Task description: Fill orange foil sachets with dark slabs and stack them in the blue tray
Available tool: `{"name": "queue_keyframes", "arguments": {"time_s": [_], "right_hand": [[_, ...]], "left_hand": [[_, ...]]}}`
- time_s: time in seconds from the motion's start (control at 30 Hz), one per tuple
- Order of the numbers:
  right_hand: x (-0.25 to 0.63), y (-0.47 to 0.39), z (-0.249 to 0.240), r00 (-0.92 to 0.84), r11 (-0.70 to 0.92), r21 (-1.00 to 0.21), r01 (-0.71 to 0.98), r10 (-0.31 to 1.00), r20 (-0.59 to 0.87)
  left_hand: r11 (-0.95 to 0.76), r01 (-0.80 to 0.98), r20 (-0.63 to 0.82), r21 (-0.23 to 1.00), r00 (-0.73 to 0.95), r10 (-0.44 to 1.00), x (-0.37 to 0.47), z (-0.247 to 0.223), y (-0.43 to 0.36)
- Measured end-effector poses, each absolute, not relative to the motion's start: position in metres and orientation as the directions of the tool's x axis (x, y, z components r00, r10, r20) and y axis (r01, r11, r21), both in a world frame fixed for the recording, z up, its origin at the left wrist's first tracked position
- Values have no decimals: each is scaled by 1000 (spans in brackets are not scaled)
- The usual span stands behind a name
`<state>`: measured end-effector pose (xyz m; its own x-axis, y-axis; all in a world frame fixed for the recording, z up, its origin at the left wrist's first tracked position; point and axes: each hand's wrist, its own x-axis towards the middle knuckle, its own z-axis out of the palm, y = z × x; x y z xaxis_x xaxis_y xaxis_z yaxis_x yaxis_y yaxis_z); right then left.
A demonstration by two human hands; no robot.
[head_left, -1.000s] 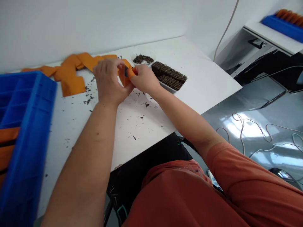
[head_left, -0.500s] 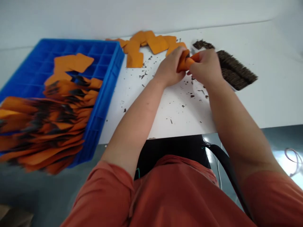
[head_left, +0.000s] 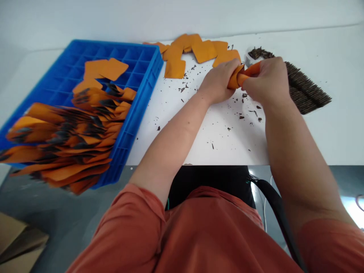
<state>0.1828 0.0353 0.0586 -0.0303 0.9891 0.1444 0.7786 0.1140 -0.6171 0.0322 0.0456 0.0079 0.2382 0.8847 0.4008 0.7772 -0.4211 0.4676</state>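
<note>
Both of my hands meet over the far part of the table on one bent orange sheet [head_left: 234, 79], which looks like paper or thin leather. My left hand [head_left: 218, 82] is closed around its left part. At its right side, my right hand [head_left: 271, 80] pinches an orange edge between thumb and fingers. My palms and fingers hide most of the sheet, so I cannot tell whether anything is inside. Just beyond my left hand lie loose flat orange sheets [head_left: 204, 51]. Close to my right hand is a block of thin dark-brown strips [head_left: 308, 89] in rows.
A blue divided crate [head_left: 156, 76] stands at the left, heaped with folded orange pieces [head_left: 76, 148] showing dark insides; some overhang its near edge. A small container of brown bits [head_left: 260, 54] sits at the back right. Brown crumbs litter the white table [head_left: 196, 132]. A cardboard box [head_left: 19, 242] is lower left.
My view has shifted, so the crate, sheets and strips appear farther right. Both hands stay closed on the orange sheet, with the right hand slightly farther from the left.
</note>
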Motion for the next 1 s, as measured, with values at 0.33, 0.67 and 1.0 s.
{"name": "queue_keyframes", "arguments": {"time_s": [0.33,0.67,1.0], "right_hand": [[181,32,62,-14,96,-641,761,991,132],[189,34,63,-77,253,-676,692,957,279],[190,33,65,-77,251,-751,610,963,259]], "left_hand": [[-403,787,391,467,225,892,32,8,47],[-350,796,429,495,126,894,29,8,46],[-433,728,462,532,179,868,31,9,45]]}}
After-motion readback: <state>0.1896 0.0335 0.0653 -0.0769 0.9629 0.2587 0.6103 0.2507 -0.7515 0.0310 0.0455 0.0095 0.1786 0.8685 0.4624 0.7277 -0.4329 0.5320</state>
